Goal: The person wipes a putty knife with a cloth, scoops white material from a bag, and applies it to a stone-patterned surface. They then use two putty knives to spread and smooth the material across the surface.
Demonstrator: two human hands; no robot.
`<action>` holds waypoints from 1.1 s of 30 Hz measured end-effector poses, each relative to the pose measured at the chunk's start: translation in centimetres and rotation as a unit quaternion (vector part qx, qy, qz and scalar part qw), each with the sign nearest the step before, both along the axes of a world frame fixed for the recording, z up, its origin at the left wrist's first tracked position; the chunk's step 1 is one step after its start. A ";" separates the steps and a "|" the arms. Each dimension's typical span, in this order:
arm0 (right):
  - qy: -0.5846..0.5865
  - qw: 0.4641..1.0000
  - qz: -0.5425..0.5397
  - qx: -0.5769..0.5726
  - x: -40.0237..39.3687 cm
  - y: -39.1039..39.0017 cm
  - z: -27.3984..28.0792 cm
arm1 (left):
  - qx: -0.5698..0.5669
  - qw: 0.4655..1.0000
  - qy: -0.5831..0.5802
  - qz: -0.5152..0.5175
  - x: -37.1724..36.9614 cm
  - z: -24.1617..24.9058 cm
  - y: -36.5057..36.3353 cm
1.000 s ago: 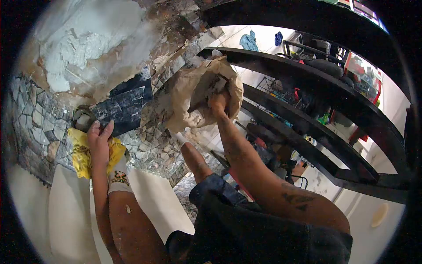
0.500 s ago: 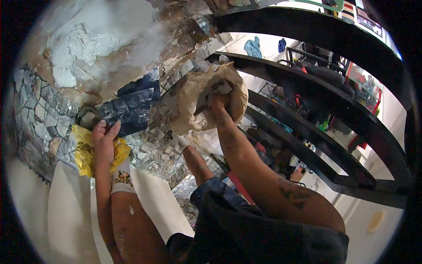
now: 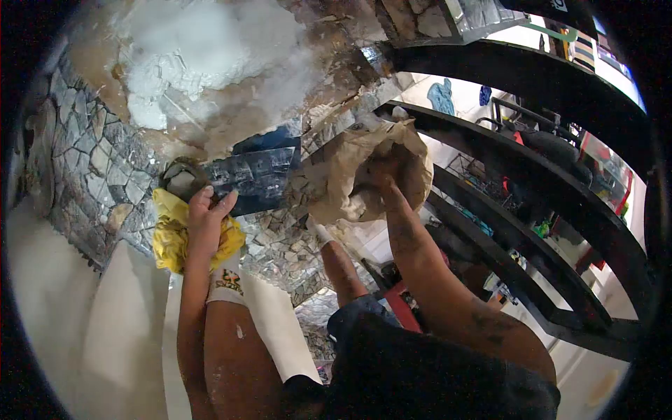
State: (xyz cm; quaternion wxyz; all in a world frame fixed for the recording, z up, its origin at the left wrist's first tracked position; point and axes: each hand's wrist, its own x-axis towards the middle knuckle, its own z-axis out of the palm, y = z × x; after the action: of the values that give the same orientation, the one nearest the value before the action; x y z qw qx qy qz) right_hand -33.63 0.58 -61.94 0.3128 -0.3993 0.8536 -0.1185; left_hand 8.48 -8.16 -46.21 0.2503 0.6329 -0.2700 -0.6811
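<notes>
My left hand is closed at the left end of a dark flat plate smeared with white, its thumb along the plate's lower edge. A crumpled yellow cloth lies under and around that hand, above my white sock. Just beyond the fingers is a rounded grey object. My right hand reaches down inside an open brown paper bag; its fingers are in shadow, and what they hold, if anything, is hidden.
Wet white paste spreads over a brown surface at the upper left. Stone-patterned flooring lies beside it. Black slats run along the right, with household items behind them. A pale panel stands at the lower left.
The whole view has shifted, so everything appears farther right and slightly lower. My right hand has sunk deeper into the paper bag, and the pale patch at its fingers is no longer visible.
</notes>
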 end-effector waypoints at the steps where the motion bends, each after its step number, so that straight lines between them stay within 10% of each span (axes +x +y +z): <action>1: -0.003 1.000 0.002 -0.002 -0.3 -0.2 -0.1 | 0.002 1.000 0.011 0.003 -0.1 0.1 0.0; 28: -0.132 0.977 -0.149 -0.074 -1.0 2.3 2.7 | -0.031 0.999 0.010 0.023 -0.2 0.3 0.6; 33: -0.025 0.995 -0.044 -0.083 -0.1 1.7 3.9 | -0.033 0.999 0.022 0.017 -0.1 0.0 0.6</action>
State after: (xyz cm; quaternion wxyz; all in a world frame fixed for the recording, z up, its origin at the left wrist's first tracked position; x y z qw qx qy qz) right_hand -33.72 2.33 -58.01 0.2945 -0.3833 0.8491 -0.2129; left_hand 8.36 -7.52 -46.17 0.2885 0.6137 -0.2761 -0.6811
